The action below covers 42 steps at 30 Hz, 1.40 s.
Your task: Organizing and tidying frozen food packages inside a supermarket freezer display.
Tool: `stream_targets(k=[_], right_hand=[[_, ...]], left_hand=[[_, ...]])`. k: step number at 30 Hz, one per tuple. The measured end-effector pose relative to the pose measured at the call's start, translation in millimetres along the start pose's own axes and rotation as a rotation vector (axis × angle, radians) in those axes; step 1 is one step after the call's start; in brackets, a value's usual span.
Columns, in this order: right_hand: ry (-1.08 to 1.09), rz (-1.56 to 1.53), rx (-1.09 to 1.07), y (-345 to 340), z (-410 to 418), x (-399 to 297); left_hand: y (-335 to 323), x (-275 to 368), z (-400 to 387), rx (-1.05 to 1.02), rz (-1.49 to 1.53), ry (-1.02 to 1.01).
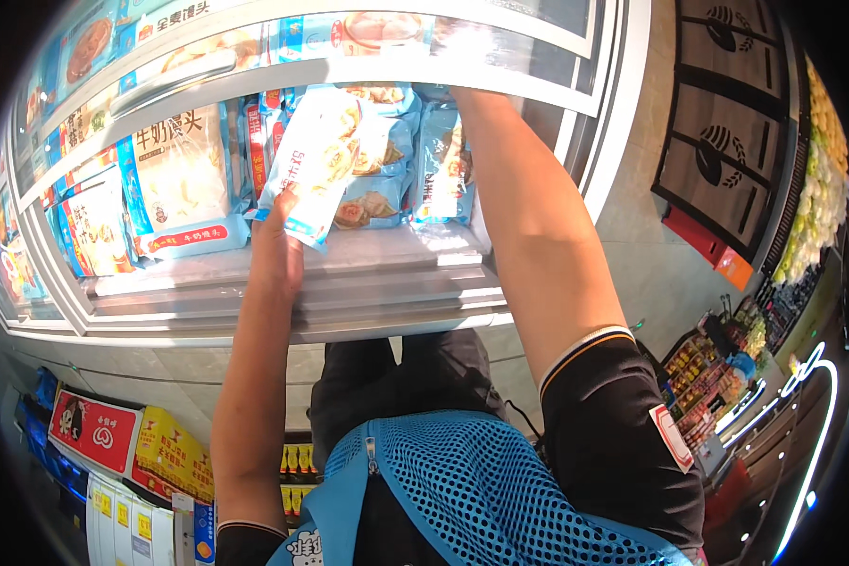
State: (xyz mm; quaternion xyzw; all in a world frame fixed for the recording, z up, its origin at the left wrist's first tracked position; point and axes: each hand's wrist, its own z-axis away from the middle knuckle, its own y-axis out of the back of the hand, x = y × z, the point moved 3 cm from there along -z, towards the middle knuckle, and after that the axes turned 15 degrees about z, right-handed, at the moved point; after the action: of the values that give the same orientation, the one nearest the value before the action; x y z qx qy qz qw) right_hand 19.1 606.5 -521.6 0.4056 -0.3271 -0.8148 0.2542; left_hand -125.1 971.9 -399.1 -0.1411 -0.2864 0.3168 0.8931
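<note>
My left hand [281,230] grips the lower end of a blue-and-white plastic packet [318,166] of frozen food, thumb on its front. The packet tilts over other bags inside the chest freezer [368,265]. My right forearm [538,177] reaches in at the right, past the white frame [396,69] of the sliding glass lid. Frame and glare mostly hide my right hand, so its grip is unclear. Near that wrist stands another blue packet [442,166]. Several similar packets [376,201] of pleated buns or dumplings lie behind the held one.
A large bag of steamed buns [177,166] stands left of the held packet, with more bags [95,230] farther left. Dark patterned crates [725,156] flank the freezer at right. Cartons [173,453] are stacked behind at lower left. My torso wears a blue mesh vest [481,474].
</note>
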Motion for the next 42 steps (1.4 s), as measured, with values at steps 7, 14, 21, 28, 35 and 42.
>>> stream_targets(k=[7,14,21,28,35,42], right_hand=[[-0.006,-0.007,0.018,7.7,22.3,-21.7],[0.015,0.000,0.008,16.3,37.8,-28.4],[0.032,0.005,0.014,23.9,28.0,-31.4],[0.015,0.002,0.017,33.3,38.1,-36.0],[-0.019,-0.003,0.018,37.0,36.0,-32.4],[-0.029,-0.002,0.012,42.8,55.0,-44.7]], left_hand=[[2.9,2.3,-2.6,-0.004,0.028,0.032],[-0.5,6.5,7.0,-0.036,-0.022,0.016],[-12.0,6.1,6.6,-0.070,-0.090,-0.014],[-10.5,4.9,4.0,-0.075,-0.091,-0.048],[-4.0,3.3,2.0,-0.051,-0.110,-0.015],[-5.8,3.7,3.8,-0.038,-0.137,-0.009]])
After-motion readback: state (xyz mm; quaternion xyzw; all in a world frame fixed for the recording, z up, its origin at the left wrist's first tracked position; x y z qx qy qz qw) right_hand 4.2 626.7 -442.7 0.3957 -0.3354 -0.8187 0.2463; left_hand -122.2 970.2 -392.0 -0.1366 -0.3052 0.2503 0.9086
